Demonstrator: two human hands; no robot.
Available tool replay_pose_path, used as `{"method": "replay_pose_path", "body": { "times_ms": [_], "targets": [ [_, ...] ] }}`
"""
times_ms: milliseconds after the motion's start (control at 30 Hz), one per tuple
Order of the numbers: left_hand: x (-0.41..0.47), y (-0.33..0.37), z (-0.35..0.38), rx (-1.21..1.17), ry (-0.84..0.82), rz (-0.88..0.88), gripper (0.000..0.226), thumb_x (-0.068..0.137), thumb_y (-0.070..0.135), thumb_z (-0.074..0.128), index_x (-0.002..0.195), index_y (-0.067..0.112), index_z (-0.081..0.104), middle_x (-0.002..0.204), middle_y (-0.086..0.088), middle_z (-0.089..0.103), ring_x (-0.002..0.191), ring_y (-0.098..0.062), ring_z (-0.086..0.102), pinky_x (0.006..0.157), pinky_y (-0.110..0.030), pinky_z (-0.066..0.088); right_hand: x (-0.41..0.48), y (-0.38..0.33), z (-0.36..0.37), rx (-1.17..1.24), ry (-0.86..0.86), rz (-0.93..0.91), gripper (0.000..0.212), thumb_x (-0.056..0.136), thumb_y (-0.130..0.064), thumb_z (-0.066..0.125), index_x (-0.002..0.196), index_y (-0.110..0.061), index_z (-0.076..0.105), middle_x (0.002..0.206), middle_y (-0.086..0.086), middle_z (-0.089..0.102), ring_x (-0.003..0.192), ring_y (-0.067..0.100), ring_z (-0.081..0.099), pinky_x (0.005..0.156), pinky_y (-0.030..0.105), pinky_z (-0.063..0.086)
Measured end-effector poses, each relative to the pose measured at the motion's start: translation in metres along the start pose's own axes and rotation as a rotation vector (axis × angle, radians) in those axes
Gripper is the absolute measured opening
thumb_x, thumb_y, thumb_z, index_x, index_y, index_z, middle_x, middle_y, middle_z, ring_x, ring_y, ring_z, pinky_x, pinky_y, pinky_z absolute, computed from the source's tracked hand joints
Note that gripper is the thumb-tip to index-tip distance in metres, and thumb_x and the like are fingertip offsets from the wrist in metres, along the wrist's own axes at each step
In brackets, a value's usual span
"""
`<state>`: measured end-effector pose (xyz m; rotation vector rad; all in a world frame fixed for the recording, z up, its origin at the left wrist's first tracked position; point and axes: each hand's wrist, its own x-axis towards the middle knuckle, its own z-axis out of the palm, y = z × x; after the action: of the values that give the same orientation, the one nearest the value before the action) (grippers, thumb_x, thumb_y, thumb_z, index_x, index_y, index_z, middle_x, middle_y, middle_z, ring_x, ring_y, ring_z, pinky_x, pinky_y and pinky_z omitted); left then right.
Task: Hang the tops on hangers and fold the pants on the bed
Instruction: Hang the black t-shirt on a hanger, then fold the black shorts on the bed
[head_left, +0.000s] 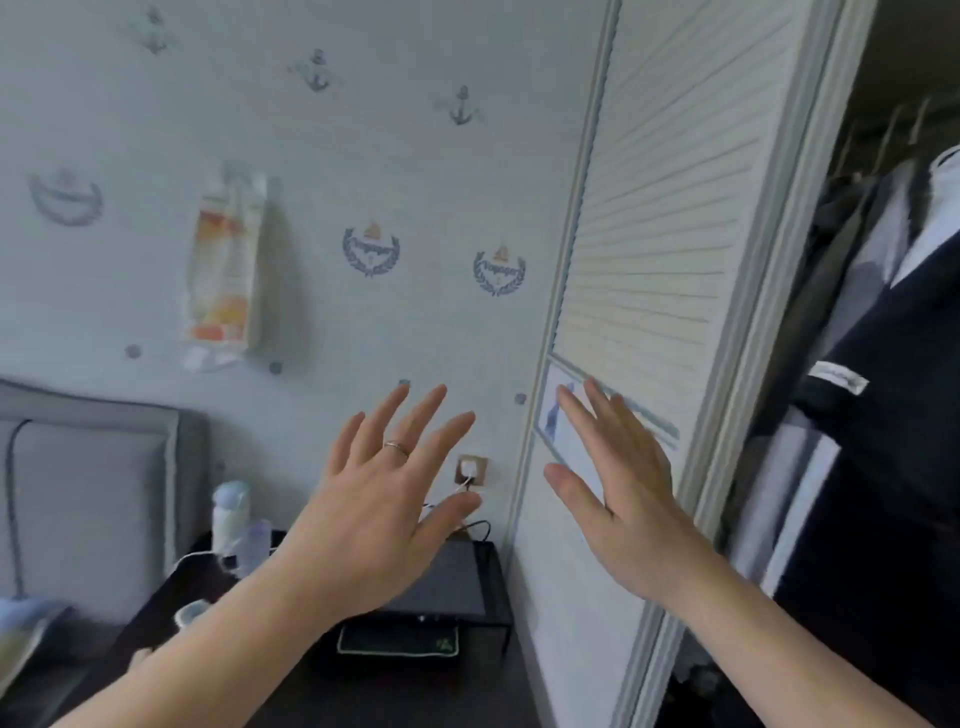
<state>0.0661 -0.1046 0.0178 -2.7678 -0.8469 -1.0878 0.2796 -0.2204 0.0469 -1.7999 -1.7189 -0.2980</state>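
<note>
Hovering empty with fingers (415, 423) spread, the left hand (384, 499) and right hand (623, 499) face the louvred wardrobe door (660, 223), with hanging clothes (883, 467) in the wardrobe at right.

Two hands are up at the centre of the frame: the left hand (384, 499) is in front of the wall (415, 171), and the right hand (618, 499) is just right of it, in front of the wardrobe door (665, 208). That door runs up the middle right. Past it, at the far right edge, clothes (883, 364) hang inside the wardrobe. A packet (226, 270) hangs on the wall at upper left. At lower left is the headboard (88, 493), and right of it a bedside table (249, 686). On the table a bottle (231, 512) stands near the headboard and a small stand (452, 577) sits beside the door's foot. A wall socket (470, 470) sits between the hands, above the stand.
</note>
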Motion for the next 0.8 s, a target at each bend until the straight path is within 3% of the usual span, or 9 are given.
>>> {"method": "replay_pose_path", "body": {
  "times_ms": [233,367,533,667,800],
  "targets": [
    [-0.193,-0.092,-0.052,0.174,-0.120,-0.401,0.074,0.090,0.078,0.005,0.157,0.046,0.001,0.167,0.014,-0.011,0.153,-0.018,-0.020,0.124,-0.047,-0.005,-0.045,-0.146,0.149,0.125,-0.296,-0.225,0.063,0.087,-0.073,0.015,0.144,-0.067,-0.013,0.156,-0.035,-0.025,0.146,-0.003,-0.028,0.124,0.043,-0.010],
    [-0.299,-0.124,-0.080,0.222,-0.165,-0.646,0.075,0.089,0.076,0.008,0.158,0.045,0.003,0.167,0.013,-0.009,0.153,-0.017,-0.020,0.124,-0.045,-0.007,-0.071,-0.228,0.227,0.237,-0.447,-0.367,0.068,0.089,-0.070,0.018,0.152,-0.056,-0.003,0.161,-0.028,-0.018,0.149,0.001,-0.023,0.121,0.040,-0.013],
    [-0.429,-0.149,-0.110,0.298,-0.222,-1.001,0.078,0.086,0.078,0.000,0.157,0.045,-0.004,0.166,0.013,-0.016,0.150,-0.015,-0.027,0.123,-0.046,-0.010,-0.107,-0.324,0.308,0.303,-0.631,-0.492,0.076,0.086,-0.072,0.014,0.156,-0.048,0.003,0.166,-0.019,-0.009,0.152,0.008,-0.015,0.121,0.042,-0.010],
    [-0.514,-0.159,-0.126,0.324,-0.234,-1.258,0.093,0.072,0.086,-0.020,0.155,0.047,-0.006,0.165,0.016,-0.017,0.150,-0.014,-0.025,0.124,-0.047,-0.007,-0.128,-0.384,0.361,0.350,-0.766,-0.564,0.073,0.090,-0.071,0.021,0.157,-0.047,0.002,0.166,-0.018,-0.007,0.152,0.008,-0.014,0.121,0.045,-0.008],
    [-0.570,-0.172,-0.136,0.281,-0.210,-1.499,0.082,0.081,0.082,-0.004,0.155,0.047,-0.004,0.166,0.015,-0.014,0.151,-0.014,-0.023,0.122,-0.044,-0.009,-0.134,-0.430,0.411,0.360,-0.903,-0.611,0.069,0.093,-0.068,0.020,0.156,-0.048,0.000,0.166,-0.018,-0.009,0.152,0.007,-0.016,0.121,0.043,-0.009]
  ]
}}
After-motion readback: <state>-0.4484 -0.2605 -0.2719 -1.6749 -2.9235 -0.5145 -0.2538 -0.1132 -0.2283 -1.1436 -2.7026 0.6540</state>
